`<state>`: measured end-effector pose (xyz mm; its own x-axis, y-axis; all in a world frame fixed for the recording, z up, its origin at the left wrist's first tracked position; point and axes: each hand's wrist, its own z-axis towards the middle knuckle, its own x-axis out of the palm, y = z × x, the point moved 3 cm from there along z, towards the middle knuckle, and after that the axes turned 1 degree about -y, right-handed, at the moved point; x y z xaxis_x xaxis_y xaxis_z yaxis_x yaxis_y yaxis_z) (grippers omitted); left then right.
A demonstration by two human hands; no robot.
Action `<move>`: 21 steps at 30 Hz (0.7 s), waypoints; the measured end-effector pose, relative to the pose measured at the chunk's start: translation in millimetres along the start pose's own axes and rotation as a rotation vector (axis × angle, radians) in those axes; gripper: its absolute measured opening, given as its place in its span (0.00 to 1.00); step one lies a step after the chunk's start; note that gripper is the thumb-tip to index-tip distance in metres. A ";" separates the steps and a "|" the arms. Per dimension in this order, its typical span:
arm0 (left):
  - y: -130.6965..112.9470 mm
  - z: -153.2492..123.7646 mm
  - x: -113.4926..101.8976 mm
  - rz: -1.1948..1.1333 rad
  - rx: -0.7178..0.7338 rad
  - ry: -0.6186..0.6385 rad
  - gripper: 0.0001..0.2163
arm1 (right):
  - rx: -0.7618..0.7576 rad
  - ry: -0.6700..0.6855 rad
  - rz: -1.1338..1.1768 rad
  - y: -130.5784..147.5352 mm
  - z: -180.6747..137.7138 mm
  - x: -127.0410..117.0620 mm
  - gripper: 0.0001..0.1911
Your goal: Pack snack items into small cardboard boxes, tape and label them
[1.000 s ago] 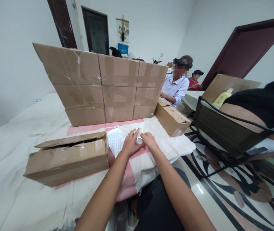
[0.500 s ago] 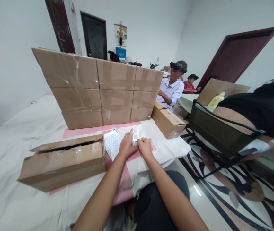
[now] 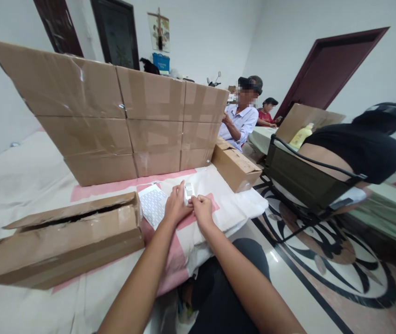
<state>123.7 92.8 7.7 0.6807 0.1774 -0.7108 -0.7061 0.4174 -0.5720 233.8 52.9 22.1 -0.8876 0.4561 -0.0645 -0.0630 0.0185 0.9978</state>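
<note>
My left hand grips a small white box by its left side, just above the cloth. At the box's near right corner my right hand is closed, thumb and finger pinched against it. Whether a flap or label sits in that pinch is too small to see. A white sheet printed with rows of small marks lies on the cloth left of my left hand. Further left stands a long cardboard box with its top flaps partly raised.
A wall of stacked cardboard cartons rises behind my hands. To the right sits another long carton. A person in a light shirt is beyond it. Another person in black sits on a folding chair at right.
The view has swung slightly right and down, so everything appears shifted left. Both hands stay on the small white box, with my right fingers curled at its near corner.
</note>
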 end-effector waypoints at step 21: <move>-0.9 -0.4 -0.8 0.127 -0.012 0.044 0.41 | -0.044 -0.009 -0.028 -22.6 -8.7 -2.8 0.13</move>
<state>123.7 92.0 8.6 0.5762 0.1885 -0.7953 -0.7888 0.3829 -0.4808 233.7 43.5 -0.4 -0.8809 0.4642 -0.0925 -0.1083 -0.0074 0.9941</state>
